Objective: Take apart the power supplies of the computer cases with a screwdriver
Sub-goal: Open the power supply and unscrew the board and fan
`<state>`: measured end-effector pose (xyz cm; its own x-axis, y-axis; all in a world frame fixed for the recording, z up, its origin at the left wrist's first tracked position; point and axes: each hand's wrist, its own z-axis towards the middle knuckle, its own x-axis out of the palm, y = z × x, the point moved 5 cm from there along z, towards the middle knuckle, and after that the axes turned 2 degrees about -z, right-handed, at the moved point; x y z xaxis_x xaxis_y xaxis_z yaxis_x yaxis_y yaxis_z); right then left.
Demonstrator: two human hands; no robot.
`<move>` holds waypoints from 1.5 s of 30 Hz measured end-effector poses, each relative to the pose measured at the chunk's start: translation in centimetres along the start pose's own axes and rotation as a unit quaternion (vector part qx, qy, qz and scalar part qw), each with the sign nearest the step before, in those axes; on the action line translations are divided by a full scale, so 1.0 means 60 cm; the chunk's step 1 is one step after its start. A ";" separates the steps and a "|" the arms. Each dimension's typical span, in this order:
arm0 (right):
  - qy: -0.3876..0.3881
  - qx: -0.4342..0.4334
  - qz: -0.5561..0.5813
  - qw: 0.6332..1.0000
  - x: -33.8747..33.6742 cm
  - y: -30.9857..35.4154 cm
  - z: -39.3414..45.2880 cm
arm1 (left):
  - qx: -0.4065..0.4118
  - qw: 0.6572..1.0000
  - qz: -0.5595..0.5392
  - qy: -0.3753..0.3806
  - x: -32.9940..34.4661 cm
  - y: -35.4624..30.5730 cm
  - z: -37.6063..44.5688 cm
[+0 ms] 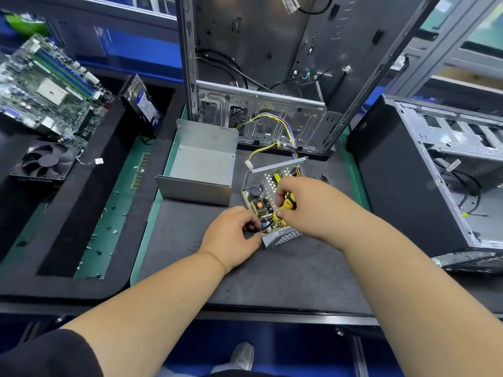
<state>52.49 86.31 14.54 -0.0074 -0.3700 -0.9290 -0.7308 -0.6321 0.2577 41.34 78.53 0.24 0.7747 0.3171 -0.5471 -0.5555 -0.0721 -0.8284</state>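
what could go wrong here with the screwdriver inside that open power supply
1. The right hand works the yellow screwdriver right over the exposed board; a slip could gouge parts or jab the left hand pinching beside it.
2. The power supply sits tilted on the mat, so it may shift under pressure.
3. Its wire bundle runs into the computer case and could snag.
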 end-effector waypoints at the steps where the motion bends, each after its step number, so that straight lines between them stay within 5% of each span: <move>1: 0.000 0.011 -0.015 1.000 -0.002 0.002 0.000 | 0.000 1.000 0.002 0.003 0.001 0.000 0.000; 6: 0.029 0.070 -0.109 0.991 -0.004 0.015 0.012 | 0.006 1.000 0.022 0.010 0.001 0.003 0.002; 12: -0.010 0.076 0.004 0.997 0.003 0.008 0.009 | 0.008 0.999 0.035 0.022 0.002 0.003 0.001; 30: 0.118 -0.074 -0.020 0.990 -0.005 0.012 0.018 | 0.011 0.999 0.038 0.029 -0.001 0.001 0.007; 38: -0.023 0.006 -0.184 0.983 -0.009 0.021 0.024 | 0.008 0.999 0.013 0.033 0.001 -0.002 0.007; 45: -0.069 0.040 -0.033 0.996 0.001 0.014 0.004 | 0.003 0.997 -0.043 0.065 -0.008 -0.003 0.007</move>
<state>51.72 85.91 14.66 -0.0475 -0.2288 -0.9723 -0.7848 -0.5936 0.1780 40.94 78.76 0.70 0.8518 0.1969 -0.4855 -0.4869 -0.0448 -0.8723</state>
